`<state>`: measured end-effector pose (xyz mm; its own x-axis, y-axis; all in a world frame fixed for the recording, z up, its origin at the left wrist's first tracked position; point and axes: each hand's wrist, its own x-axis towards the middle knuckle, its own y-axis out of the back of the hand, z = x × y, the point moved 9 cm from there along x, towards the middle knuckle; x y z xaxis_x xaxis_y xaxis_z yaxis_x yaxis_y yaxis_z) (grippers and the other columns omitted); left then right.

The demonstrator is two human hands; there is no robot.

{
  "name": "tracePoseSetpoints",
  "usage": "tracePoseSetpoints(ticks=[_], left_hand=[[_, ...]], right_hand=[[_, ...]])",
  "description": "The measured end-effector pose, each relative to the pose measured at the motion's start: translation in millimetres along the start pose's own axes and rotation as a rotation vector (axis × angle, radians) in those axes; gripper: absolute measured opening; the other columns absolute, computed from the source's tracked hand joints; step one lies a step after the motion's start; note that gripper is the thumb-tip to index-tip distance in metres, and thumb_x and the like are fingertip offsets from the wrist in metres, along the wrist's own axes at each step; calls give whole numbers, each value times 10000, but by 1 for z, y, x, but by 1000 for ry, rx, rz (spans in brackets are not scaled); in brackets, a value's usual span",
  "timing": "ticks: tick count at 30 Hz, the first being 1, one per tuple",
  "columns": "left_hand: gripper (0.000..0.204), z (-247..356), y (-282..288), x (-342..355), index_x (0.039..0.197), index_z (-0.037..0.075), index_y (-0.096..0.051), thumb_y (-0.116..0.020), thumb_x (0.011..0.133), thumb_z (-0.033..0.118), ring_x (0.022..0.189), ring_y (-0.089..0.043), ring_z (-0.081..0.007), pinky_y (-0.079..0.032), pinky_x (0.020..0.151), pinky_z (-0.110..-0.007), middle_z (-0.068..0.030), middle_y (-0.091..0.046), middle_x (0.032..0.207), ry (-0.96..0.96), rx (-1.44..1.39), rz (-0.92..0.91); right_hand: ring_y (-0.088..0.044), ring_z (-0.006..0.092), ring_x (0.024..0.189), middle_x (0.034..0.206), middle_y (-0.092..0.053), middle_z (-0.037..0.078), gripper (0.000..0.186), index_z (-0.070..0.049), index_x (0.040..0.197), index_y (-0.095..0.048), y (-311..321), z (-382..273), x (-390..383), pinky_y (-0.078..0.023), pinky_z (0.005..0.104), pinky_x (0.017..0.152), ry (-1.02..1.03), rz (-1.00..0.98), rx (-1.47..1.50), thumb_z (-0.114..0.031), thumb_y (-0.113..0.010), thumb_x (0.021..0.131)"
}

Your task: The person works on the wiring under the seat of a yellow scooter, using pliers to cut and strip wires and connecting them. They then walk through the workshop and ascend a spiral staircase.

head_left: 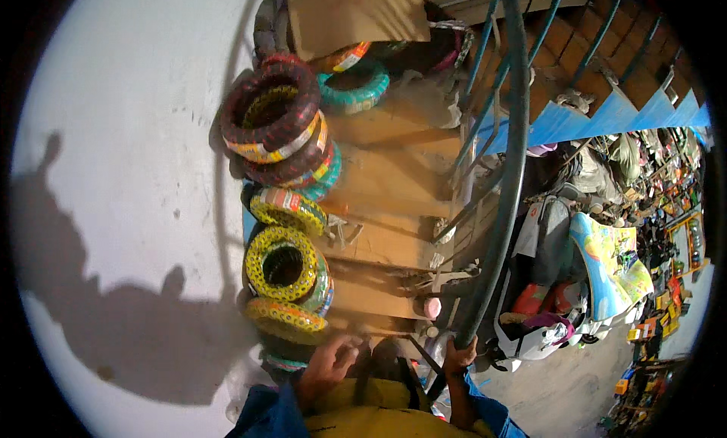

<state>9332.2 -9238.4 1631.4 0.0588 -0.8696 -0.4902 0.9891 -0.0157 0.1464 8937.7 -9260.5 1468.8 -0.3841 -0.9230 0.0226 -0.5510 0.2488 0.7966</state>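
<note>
On a narrow stairway, my right hand is wrapped round the dark metal handrail. My left hand is held in front of my body with loosely bent fingers, and I see nothing in it. Closest to it is a stack of wrapped tires along the wall, with a tilted yellow tire low down and another yellow tire above it. Farther along the stairs are a yellow tire lying tilted, a dark red tire on top of others, and a teal-wrapped tire.
Brown steps run between a white wall and the railing. A cardboard sheet covers things at the far end. Below to the right stand a white scooter, a colourful sheet and crowded goods. A pink-capped object sits at a step's edge.
</note>
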Motion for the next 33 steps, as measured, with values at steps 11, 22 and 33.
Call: tracePoseSetpoints(ticks=[11,22,33], left_hand=[[296,89,42,83,1248,24,-613,-619,1015,207,856,-583,-106,-499,772,-297,-41,-612,968,142,-82,-29],[260,280,94,207,1250,3,-609,-590,1028,136,743,-574,-122,-482,700,-277,-47,-608,896,-15,-7,26],[354,389,113,296,1314,40,-584,-559,1061,286,978,-666,-292,-528,852,-417,-182,-660,1129,-216,146,94]], right_hand=[[-521,373,1296,1427,-502,240,873,14,1533,-349,-37,80,6,-443,458,1072,-203,-62,-19,-198,-825,834],[-547,348,1241,1383,-528,192,834,-15,1530,-384,45,-127,203,-461,463,1043,-194,-209,303,-122,-819,827],[-577,313,1237,1426,-544,182,766,-122,1559,-392,29,-484,577,-536,431,1017,65,-16,637,21,-736,890]])
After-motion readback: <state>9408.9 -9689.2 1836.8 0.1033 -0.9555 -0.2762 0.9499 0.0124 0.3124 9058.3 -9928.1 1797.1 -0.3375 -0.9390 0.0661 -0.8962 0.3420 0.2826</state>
